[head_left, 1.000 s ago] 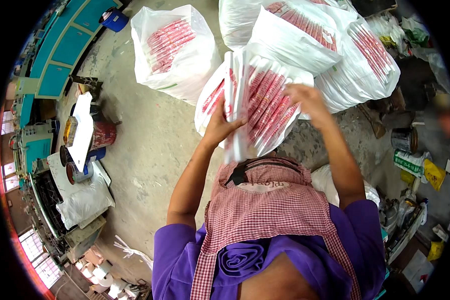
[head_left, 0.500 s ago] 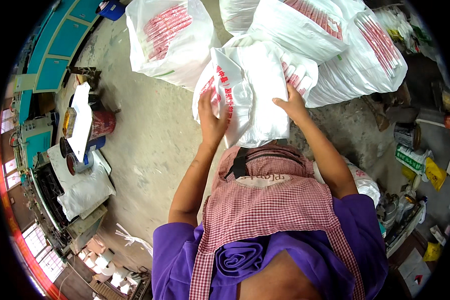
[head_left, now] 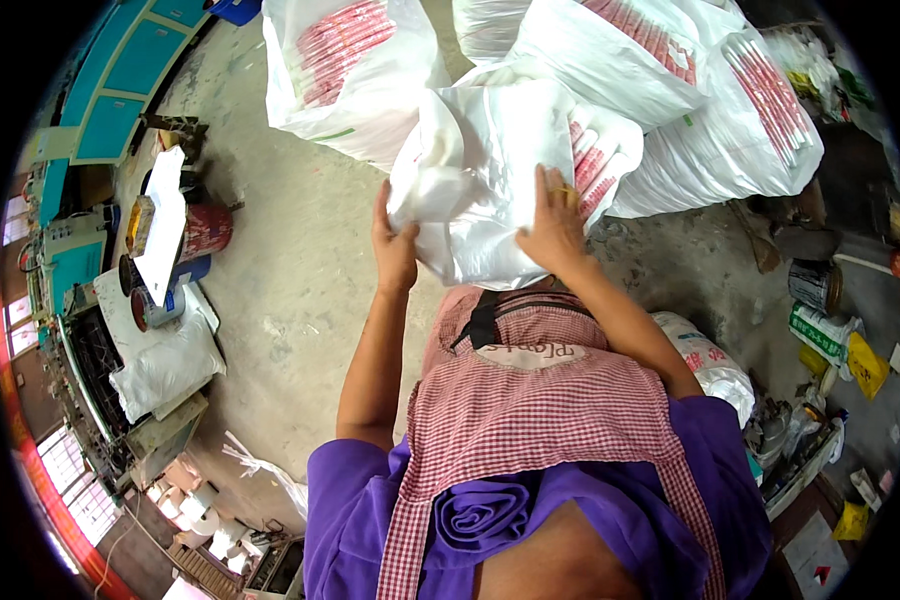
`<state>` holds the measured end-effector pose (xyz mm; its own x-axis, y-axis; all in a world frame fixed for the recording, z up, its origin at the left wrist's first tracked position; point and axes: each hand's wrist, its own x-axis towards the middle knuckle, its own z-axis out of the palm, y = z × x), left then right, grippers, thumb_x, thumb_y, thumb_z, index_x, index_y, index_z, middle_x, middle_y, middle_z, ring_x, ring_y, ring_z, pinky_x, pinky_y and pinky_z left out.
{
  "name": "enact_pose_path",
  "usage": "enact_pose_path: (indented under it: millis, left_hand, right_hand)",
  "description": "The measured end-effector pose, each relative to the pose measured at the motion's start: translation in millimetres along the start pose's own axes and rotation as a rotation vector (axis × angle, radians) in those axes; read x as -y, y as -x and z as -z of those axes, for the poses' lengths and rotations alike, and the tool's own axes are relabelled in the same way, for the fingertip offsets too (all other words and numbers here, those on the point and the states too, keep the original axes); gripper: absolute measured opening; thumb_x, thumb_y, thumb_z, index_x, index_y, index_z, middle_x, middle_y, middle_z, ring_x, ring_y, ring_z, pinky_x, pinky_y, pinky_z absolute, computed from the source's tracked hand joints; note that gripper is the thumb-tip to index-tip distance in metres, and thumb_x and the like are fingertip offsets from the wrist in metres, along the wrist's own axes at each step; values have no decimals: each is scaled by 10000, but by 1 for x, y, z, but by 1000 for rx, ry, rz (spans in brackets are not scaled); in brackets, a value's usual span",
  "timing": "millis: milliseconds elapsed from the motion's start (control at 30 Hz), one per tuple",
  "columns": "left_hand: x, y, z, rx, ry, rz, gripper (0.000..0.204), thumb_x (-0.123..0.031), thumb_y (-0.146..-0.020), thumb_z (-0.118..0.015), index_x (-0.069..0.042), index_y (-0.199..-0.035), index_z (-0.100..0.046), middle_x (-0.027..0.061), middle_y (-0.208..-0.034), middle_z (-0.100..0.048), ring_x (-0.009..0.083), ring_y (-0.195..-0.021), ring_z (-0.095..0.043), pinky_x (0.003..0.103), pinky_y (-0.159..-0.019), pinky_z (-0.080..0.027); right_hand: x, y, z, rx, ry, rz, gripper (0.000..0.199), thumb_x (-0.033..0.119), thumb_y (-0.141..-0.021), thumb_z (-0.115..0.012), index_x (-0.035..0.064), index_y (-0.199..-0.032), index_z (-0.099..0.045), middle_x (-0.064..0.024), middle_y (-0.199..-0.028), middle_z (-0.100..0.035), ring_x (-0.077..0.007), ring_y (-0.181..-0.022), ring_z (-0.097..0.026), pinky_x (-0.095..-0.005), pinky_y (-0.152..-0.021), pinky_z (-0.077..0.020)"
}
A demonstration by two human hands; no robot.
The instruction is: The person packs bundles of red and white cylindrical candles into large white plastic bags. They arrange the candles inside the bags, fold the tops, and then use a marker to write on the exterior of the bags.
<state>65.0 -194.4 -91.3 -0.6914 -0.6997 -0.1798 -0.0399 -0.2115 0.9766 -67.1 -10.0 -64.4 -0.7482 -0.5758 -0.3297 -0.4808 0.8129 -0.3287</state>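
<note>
Two hands on one white plastic sack [head_left: 500, 170] held in front of the checked apron [head_left: 530, 400]. Left hand [head_left: 395, 245] clamped on sack's lower left edge, right hand [head_left: 552, 225] pressed flat on its front, fingers spread; hands apart. Three more full white sacks beyond it: one [head_left: 345, 70] up-left, two [head_left: 660, 50] [head_left: 740, 130] up-right, touching the held sack. Bare concrete floor [head_left: 290, 290] left of sack, red can [head_left: 205, 232] past that. Versus 0.5 s ago: sack lower, closer to apron, red print mostly turned away.
</note>
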Motion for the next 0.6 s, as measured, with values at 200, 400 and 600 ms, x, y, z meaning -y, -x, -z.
enact_pose_path:
  millis: [200, 400, 600]
  left_hand:
    - [16, 13, 27, -29, 437, 234, 751, 162, -698, -349, -37, -1404, -185, 167, -1284, -445, 261, -1138, -495, 353, -950, -427]
    - [14, 17, 29, -44, 495, 269, 784, 156, -712, -378, -62, -1422, -124, 170, -1279, -455, 231, -1103, -520, 322, -913, -441]
    - [15, 22, 29, -100, 620, 299, 640, 37, -813, -444, -96, -1397, -221, 113, -1266, -477, 194, -1079, -530, 301, -883, -444]
  right_hand:
    - [-35, -5, 6, -123, -478, 43, 777, 2, -681, -561, -15, -1376, -215, -227, -1293, -391, -349, -1197, -385, -408, -1006, -321]
    - [-67, -10, 10, -163, -802, 83, 704, -32, -666, -519, -20, -1342, -324, -182, -1160, -546, -263, -1046, -539, -329, -896, -420]
    - [-69, -5, 28, -97, -956, -9, 668, -49, -680, -505, -20, -1331, -358, -174, -1141, -555, -216, -1017, -548, -306, -880, -423]
